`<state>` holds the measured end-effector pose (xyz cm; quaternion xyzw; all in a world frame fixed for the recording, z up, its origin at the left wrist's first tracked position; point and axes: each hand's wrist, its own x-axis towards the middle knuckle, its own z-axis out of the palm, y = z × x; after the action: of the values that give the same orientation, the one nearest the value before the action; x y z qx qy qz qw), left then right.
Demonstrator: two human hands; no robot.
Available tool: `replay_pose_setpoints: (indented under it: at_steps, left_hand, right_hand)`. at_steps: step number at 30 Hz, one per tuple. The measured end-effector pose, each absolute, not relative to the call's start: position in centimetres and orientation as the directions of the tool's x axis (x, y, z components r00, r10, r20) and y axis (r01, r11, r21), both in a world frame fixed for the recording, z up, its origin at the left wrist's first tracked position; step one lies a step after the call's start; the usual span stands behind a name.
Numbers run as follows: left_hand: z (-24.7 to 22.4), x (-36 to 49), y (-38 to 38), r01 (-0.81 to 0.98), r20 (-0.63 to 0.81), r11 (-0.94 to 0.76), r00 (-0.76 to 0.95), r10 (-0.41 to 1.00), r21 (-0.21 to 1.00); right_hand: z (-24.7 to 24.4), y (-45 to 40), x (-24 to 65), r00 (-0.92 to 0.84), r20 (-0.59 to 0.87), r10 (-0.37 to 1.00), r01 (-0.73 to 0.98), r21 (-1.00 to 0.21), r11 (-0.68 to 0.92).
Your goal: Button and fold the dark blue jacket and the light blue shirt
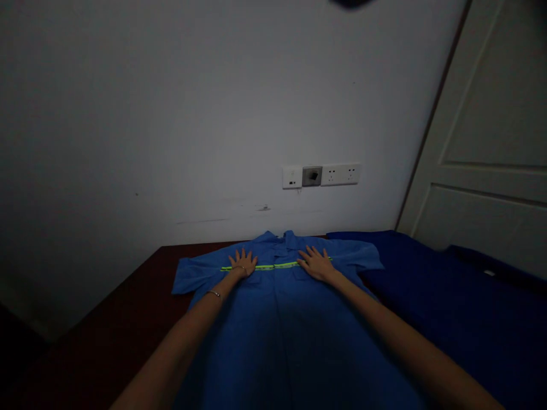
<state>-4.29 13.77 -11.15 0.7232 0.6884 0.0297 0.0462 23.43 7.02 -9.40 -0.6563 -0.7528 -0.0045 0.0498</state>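
Observation:
A blue short-sleeved work shirt [265,307] lies spread out front side up, its collar toward the wall and its sleeves out to both sides. Across its chest runs a yellow-green stripe [273,266]. My left hand [243,263] rests flat on the left chest area with fingers spread, over part of the stripe. On the right chest area my right hand [315,263] also lies flat, fingers apart, covering another part of the stripe. Neither hand grips the fabric. The shirt's lower part falls into shadow near me.
Under the shirt is a dark red tabletop [141,296]. Darker blue cloth [436,307] covers the right side. Behind stands a white wall [213,114] with a row of sockets [339,175]. A pale panelled door [487,131] is at the right.

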Motion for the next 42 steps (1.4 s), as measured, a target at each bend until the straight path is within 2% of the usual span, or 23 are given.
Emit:
replay_pose_setpoints:
  at_steps: [3, 6, 17, 20, 22, 25, 28, 31, 34, 36, 42]
  left_hand:
    - [-11.9, -5.3, 13.9, 0.990, -0.061, -0.081, 0.089, 0.994, 0.117]
    - [-12.3, -5.4, 14.3, 0.988, -0.054, -0.096, 0.104, 0.993, 0.124]
    - [-11.8, -5.1, 14.9, 0.987, -0.095, -0.123, 0.133, 0.986, 0.104]
    - [-11.6, -6.1, 14.5, 0.984, -0.090, -0.147, 0.156, 0.984, 0.105]
    - [-11.3, -7.3, 14.0, 0.980, -0.081, -0.182, 0.189, 0.979, 0.086]
    - [-10.6, -9.8, 12.9, 0.973, -0.093, -0.228, 0.229, 0.969, 0.018]
    - [-10.0, -12.7, 11.4, 0.976, -0.119, -0.216, 0.211, 0.970, -0.029]
    - [-9.8, -15.4, 9.5, 0.982, -0.141, -0.183, 0.176, 0.974, -0.036]
    - [-9.7, -17.7, 7.3, 0.984, -0.181, -0.176, 0.167, 0.969, -0.035]
    - [-9.6, -18.9, 5.8, 0.981, -0.215, -0.190, 0.179, 0.960, -0.031]
    - [-9.0, -21.2, 2.4, 0.980, -0.249, -0.196, 0.182, 0.951, -0.031]
  right_hand:
    - [-10.5, 8.0, 23.1, -0.026, 0.017, 1.000, 0.995, -0.095, 0.027]
    - [-11.0, 8.2, 23.6, -0.002, 0.015, 1.000, 0.993, -0.117, 0.004]
    - [-11.2, 7.9, 23.8, 0.034, 0.098, 0.995, 0.995, -0.092, -0.025]
    - [-10.3, 7.0, 22.7, 0.041, 0.196, 0.980, 0.998, -0.048, -0.032]
    - [-9.4, 5.6, 20.8, -0.042, 0.284, 0.958, 0.999, -0.021, 0.050]
    - [-8.4, 2.1, 15.8, -0.283, 0.339, 0.897, 0.950, -0.031, 0.311]
    - [-8.0, -2.6, 9.8, -0.572, 0.267, 0.775, 0.788, -0.081, 0.610]
    - [-8.2, -7.6, 4.9, -0.792, 0.170, 0.586, 0.562, -0.169, 0.809]
    - [-8.5, -11.4, 1.7, -0.895, 0.134, 0.425, 0.383, -0.254, 0.888]
    - [-8.7, -13.2, 0.4, -0.920, 0.135, 0.369, 0.321, -0.283, 0.904]
    - [-8.8, -15.4, -2.3, -0.925, 0.115, 0.363, 0.318, -0.290, 0.903]
